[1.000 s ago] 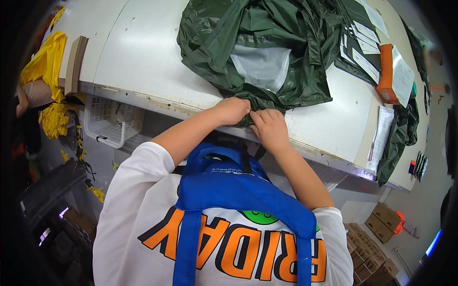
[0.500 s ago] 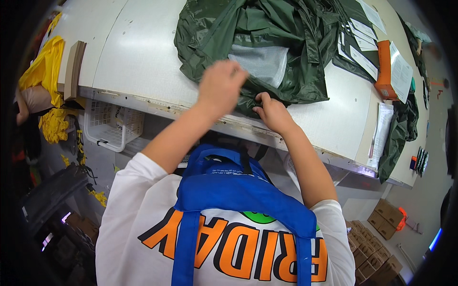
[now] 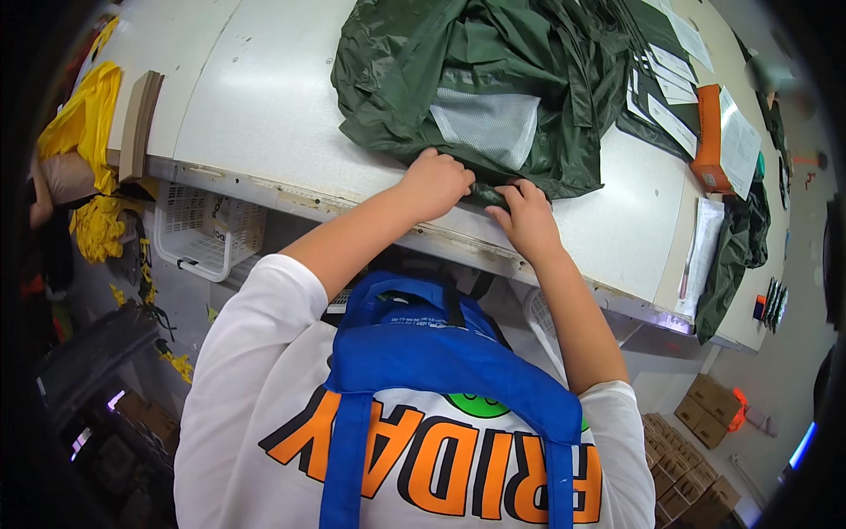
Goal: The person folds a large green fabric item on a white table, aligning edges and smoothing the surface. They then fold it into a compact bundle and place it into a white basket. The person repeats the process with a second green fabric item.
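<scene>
A dark green shiny garment [image 3: 388, 88], perhaps a rain jacket, lies bunched on the white table [image 3: 264, 97]. A pale grey mesh panel [image 3: 489, 123] shows in its middle. Along its near edge, my left hand [image 3: 434, 185] is closed, fingers curled over the green fabric. Just to the right, my right hand [image 3: 526, 213] pinches the same edge, its thumb below. A short rolled piece of the fabric spans the gap between both hands. My left fingertips are partly hidden.
To the right lie white papers [image 3: 671, 123] on dark green pieces, beside an orange box [image 3: 710, 141]. Brown cardboard strips [image 3: 139, 128] and yellow fabric [image 3: 88, 115] sit at the left. A white basket [image 3: 207, 234] hangs under the table edge, with stacked cartons [image 3: 683, 467] low at right.
My left hand has come down and right onto the garment's near edge and closed there. My right hand has shifted slightly right. The garment has moved a little to the right.
</scene>
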The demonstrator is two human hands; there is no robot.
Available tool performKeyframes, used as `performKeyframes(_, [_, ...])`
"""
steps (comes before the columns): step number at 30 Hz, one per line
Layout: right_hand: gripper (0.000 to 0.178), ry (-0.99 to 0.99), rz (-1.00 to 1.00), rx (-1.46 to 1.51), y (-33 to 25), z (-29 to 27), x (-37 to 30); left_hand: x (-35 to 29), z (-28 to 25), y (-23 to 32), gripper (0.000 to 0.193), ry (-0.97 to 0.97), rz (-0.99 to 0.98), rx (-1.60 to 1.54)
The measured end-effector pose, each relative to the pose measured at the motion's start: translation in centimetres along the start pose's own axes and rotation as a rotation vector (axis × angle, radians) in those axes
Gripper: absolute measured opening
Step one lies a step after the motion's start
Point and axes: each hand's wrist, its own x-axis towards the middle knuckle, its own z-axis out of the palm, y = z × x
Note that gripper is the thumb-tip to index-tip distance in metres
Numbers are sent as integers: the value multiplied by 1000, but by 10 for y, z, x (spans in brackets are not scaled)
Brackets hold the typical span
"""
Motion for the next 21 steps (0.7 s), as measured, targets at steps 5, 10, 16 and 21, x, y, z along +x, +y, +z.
performKeyframes(5, [30,-82,166,72,10,3,19,12,-31,0,22,-11,-198,-169])
performKeyframes(10, [25,-138,300,145,-3,-8,39,-5,-17,-15,21,83,-103,-34])
performKeyframes(16, [41,-140,78,-184,-20,-13,26,-7,-41,-31,13,-12,-18,219])
performKeyframes(21, [40,-215,54,-86,-27,-21,18,-10,-67,-46,22,-221,-64,107])
